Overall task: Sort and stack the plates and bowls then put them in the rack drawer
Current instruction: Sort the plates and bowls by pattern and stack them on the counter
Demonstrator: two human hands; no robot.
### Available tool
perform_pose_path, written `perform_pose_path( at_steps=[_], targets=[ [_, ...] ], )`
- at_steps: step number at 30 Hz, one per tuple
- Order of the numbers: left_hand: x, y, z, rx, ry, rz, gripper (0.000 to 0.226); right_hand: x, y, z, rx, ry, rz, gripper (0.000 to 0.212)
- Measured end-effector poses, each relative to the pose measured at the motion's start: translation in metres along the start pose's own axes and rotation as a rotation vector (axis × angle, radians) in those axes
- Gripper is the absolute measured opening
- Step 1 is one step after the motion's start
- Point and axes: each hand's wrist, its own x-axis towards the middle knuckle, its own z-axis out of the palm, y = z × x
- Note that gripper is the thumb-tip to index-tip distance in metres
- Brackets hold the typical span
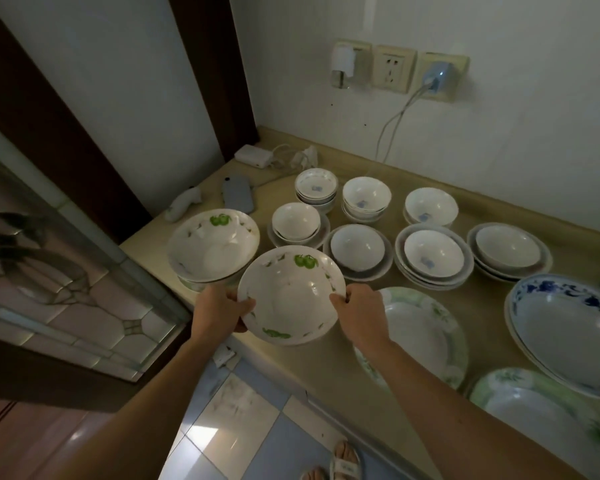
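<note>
two large plates at the lower right are cut off by the frame edge: a green-patterned plate (547, 420) and a blue-patterned dish (568, 327). a further green-rimmed plate (426, 334) is partly hidden behind the right forearm. a small green object at the far right edge cannot be identified.

both hands hold a green-fruit bowl (291, 294) above the front edge of the counter (360, 368). the left hand (219, 311) grips its left rim, thumb on the inside; the right hand (359, 311) pinches the right rim, thumb inside, fingers hidden below. the bowl is tilted toward the camera and holds nothing.

just behind and to the left, a matching bowl (213, 245) stands on the counter's left end on something only partly visible beneath it.

further back, small white bowls stand in stacks: three stacks in the rear row (315, 188) (366, 197) (430, 206), and four bowls each sitting in saucers or plates in the nearer row (296, 223) (357, 249) (433, 256) (508, 247). several show a blue mark inside.

a phone (238, 199) and a white charger (253, 155) lie at the back corner.
</note>
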Motion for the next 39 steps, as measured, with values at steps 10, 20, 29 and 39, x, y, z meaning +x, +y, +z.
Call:
perform_pose_path(
  at_steps=[10, 20, 29, 39],
  targets=[
    [-0.001, 0.005, 0.009, 0.093, 0.02, 0.016, 0.018, 0.004, 0.015, 0.009, -0.095, -0.002, -0.051, 0.021],
    [0.02, -0.011, -0.005, 0.116, -0.182, 0.046, 0.035, -0.011, 0.0, 0.009, -0.085, 0.061, -0.003, 0.013],
    [0.094, -0.029, -0.102, 0.567, -0.071, 0.79, 0.032, -0.022, -0.086, 0.06, -0.151, 0.43, -0.003, 0.022],
    [0.125, -0.049, -0.115, 0.925, -0.374, 1.076, 0.037, -0.023, -0.154, 0.128, 0.128, 0.197, 0.117, 0.015]
  ],
)
